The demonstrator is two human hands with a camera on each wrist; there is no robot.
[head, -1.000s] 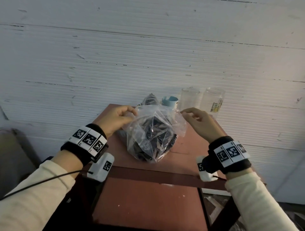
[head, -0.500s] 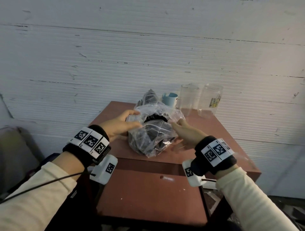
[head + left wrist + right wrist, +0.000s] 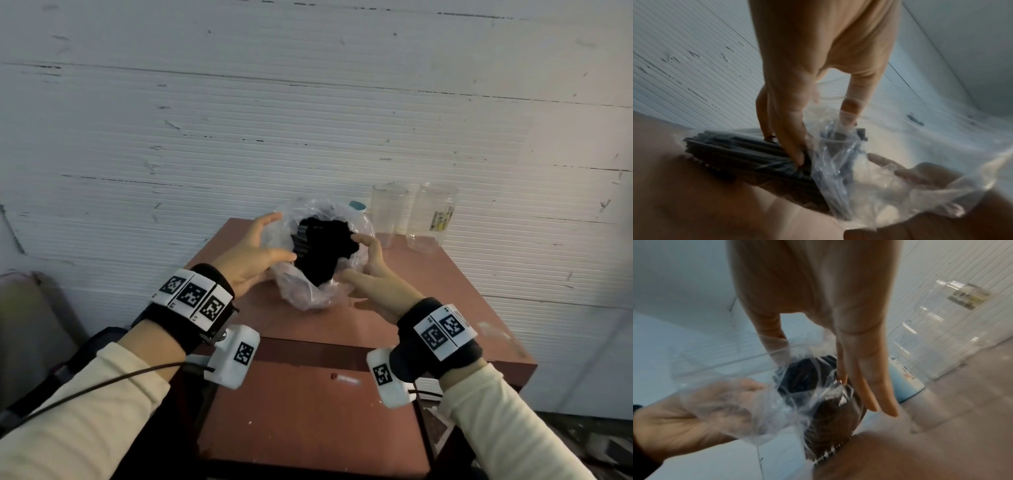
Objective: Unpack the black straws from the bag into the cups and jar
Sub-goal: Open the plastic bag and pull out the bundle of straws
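A clear plastic bag [image 3: 308, 294] lies on the red-brown table [image 3: 428, 294] with its mouth spread wide toward me, showing a bundle of black straws [image 3: 320, 250]. My left hand [image 3: 277, 236] grips the bag's left rim; in the left wrist view its fingers [image 3: 795, 146] lie on the straws [image 3: 740, 152] and the thumb sits under the film. My right hand [image 3: 354, 257] holds the right rim, thumb at the near edge. Behind stand a clear cup [image 3: 390, 212], a clear labelled jar [image 3: 433, 216], and a blue cup [image 3: 358, 206] mostly hidden by the bag.
The table stands against a white ribbed wall [image 3: 308, 120]. A lower red-brown surface [image 3: 308, 411] lies in front of the table top. A grey object [image 3: 27, 325] sits at the left on the floor side.
The bag's mouth has been pulled wide open, baring the straws. My right hand dropped from the bag's top to its right rim, and my left hand shifted along the left rim.
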